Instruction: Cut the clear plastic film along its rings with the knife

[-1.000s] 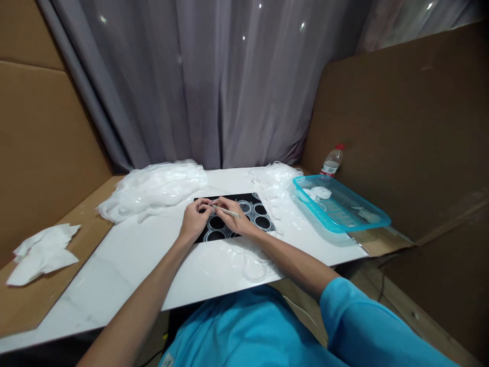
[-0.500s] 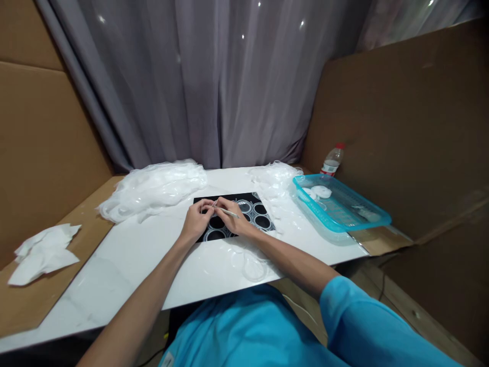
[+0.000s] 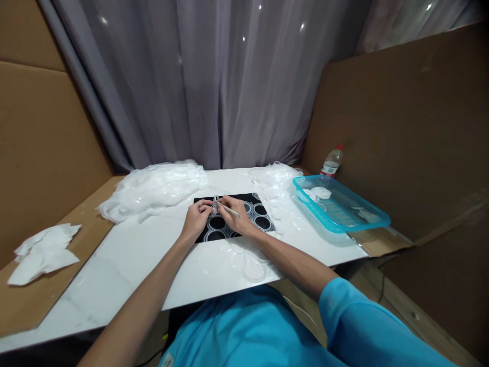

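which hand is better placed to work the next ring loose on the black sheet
Probably the right hand: it already grips the thin stick with its tip at the clear ring both hands meet on. The left hand only pinches that ring over the black sheet.

A glossy, smooth white table top [image 3: 126,255] is being seen, with a matt black mat [image 3: 250,199] on it. Translucent plastic film [image 3: 153,188] is being shown far left, a shiny turquoise plastic basket [image 3: 376,216] right, crumpled paper [image 3: 42,252] near left.
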The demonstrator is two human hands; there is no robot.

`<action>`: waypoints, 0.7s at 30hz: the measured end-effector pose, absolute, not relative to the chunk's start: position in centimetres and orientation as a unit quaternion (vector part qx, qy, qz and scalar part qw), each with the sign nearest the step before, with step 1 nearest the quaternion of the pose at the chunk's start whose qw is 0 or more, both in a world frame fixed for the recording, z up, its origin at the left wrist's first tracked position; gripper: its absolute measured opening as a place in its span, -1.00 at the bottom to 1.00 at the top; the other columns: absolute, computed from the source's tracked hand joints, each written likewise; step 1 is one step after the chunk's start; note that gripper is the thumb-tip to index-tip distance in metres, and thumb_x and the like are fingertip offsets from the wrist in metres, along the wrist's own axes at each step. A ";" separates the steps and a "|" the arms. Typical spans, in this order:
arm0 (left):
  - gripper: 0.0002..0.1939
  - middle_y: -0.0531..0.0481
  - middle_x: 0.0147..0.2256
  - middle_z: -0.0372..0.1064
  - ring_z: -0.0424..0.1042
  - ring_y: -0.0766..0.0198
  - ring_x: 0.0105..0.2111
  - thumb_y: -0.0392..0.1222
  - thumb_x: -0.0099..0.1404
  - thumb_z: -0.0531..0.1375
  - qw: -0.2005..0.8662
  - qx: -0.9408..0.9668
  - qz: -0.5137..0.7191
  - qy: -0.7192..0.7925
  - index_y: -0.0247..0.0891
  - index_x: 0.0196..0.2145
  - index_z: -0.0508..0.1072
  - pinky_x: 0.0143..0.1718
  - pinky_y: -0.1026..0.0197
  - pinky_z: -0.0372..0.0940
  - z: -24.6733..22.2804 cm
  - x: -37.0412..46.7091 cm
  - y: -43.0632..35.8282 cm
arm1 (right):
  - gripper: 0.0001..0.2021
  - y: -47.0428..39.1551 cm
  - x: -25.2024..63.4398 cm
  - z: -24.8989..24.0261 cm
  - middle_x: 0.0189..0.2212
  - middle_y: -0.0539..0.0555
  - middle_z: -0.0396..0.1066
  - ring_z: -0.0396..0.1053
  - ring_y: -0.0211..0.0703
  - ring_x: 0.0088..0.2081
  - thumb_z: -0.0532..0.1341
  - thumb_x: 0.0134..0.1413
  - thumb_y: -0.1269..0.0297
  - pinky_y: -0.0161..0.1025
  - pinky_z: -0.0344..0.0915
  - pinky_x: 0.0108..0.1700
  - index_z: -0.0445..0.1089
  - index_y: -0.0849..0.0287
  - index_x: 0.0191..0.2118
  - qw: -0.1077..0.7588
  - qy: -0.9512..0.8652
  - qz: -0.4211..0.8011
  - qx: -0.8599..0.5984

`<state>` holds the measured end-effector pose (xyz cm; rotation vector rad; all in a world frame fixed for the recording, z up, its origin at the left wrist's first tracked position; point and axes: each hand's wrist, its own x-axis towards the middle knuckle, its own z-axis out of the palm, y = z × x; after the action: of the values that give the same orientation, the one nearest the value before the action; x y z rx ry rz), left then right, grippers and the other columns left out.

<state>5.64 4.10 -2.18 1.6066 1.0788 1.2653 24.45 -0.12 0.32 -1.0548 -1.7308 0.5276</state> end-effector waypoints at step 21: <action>-0.80 -0.05 -0.31 0.62 0.57 0.06 -0.24 0.03 0.33 0.36 0.299 0.669 0.523 0.435 -0.14 -0.31 0.63 0.00 0.05 0.40 -0.8 5.6 3.4 | -0.84 0.5 25.1 0.5 -0.38 0.05 0.51 0.34 -0.07 -0.38 0.22 0.33 0.23 -0.16 0.19 -0.22 0.42 0.06 -0.33 0.480 -0.716 0.163 -0.480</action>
<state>5.63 3.45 -0.81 1.7784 1.1556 1.3889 25.10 0.47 0.45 -1.1705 -1.7466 0.3967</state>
